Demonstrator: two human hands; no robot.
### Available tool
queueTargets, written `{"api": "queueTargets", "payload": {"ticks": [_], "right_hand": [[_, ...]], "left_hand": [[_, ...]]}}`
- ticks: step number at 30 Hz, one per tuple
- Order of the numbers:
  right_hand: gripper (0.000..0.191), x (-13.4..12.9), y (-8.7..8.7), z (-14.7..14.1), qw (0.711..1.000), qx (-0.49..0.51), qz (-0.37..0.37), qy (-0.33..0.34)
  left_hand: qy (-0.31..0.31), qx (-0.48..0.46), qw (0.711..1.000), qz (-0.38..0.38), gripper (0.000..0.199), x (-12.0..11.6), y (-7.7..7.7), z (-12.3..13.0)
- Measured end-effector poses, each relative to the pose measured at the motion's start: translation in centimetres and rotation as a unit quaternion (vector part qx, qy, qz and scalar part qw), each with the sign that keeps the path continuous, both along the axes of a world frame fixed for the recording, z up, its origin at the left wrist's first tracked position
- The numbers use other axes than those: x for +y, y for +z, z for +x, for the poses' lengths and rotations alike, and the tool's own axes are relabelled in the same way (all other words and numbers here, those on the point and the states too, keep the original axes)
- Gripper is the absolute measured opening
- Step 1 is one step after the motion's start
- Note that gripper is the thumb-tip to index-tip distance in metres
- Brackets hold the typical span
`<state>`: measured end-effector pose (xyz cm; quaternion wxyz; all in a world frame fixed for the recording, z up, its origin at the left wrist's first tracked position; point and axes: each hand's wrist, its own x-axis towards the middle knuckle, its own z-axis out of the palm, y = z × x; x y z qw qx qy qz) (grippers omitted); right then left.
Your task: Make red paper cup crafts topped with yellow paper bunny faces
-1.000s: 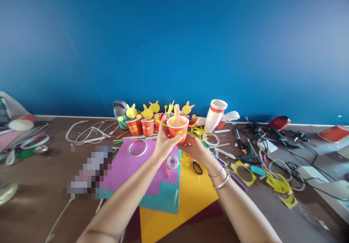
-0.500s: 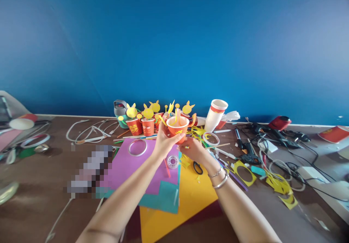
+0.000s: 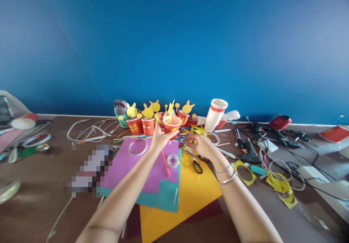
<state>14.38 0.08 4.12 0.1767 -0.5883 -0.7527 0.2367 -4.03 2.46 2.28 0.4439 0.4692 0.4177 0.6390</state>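
My left hand (image 3: 160, 137) grips a red paper cup (image 3: 171, 125) from its left side. Pale straws stand in the cup, and a yellow paper cutout shows at its rim. My right hand (image 3: 201, 145) is apart from the cup, low over the scraps to its right, with fingers partly stretched out and nothing visible in them. Just below this hand lie the scissors (image 3: 196, 166) with black handles. Behind the held cup stand several red cups with yellow rabbit-eared paper heads, such as the leftmost cup (image 3: 134, 127).
Purple paper (image 3: 131, 177), teal paper (image 3: 158, 201) and yellow paper (image 3: 163, 224) overlap in front. Tape rolls lie nearby, one clear roll (image 3: 172, 161) on the purple sheet. A tall cup stack (image 3: 214, 119), glue gun (image 3: 249, 155) and tangled cables are to the right, a blue wall (image 3: 174, 46) behind.
My right hand has left the underside of the cup and moved right. The cup in my left hand has shifted slightly left and down, so another rabbit-eared cup behind shows more.
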Motion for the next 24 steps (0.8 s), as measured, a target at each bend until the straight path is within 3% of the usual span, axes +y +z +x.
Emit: {"api": "queueTargets", "payload": {"ticks": [3,6,11,15,17,20,24], "right_hand": [[0.030,0.3,0.1,1.0,0.999,-0.004,-0.014,-0.038],[0.030,0.6,0.0,1.9,1.000,-0.008,-0.003,-0.023],[0.028,0.8,0.7,3.8,1.000,0.005,0.002,-0.020],[0.027,0.7,1.5,5.2,0.997,-0.034,-0.010,-0.070],[0.024,0.7,1.5,5.6,0.994,-0.068,-0.016,-0.082],[0.021,0.8,1.2,5.6,0.990,-0.114,-0.015,-0.087],[0.016,0.7,0.8,4.8,0.983,-0.166,-0.028,-0.068]], "left_hand": [[-0.011,0.041,0.999,-0.022,0.059,1.2,-0.8,-0.9],[-0.010,0.064,0.997,-0.040,0.050,1.7,-1.3,-1.3],[0.054,0.066,0.990,-0.116,0.077,1.7,-2.0,-1.4],[0.042,0.061,0.986,-0.150,0.118,1.7,-2.5,-1.7],[0.057,0.117,0.980,-0.153,0.131,1.9,-2.5,-2.3],[0.079,0.252,0.950,-0.168,0.135,2.0,-2.5,-3.1],[0.088,0.366,0.913,-0.154,0.121,1.8,-2.2,-3.4]]}}
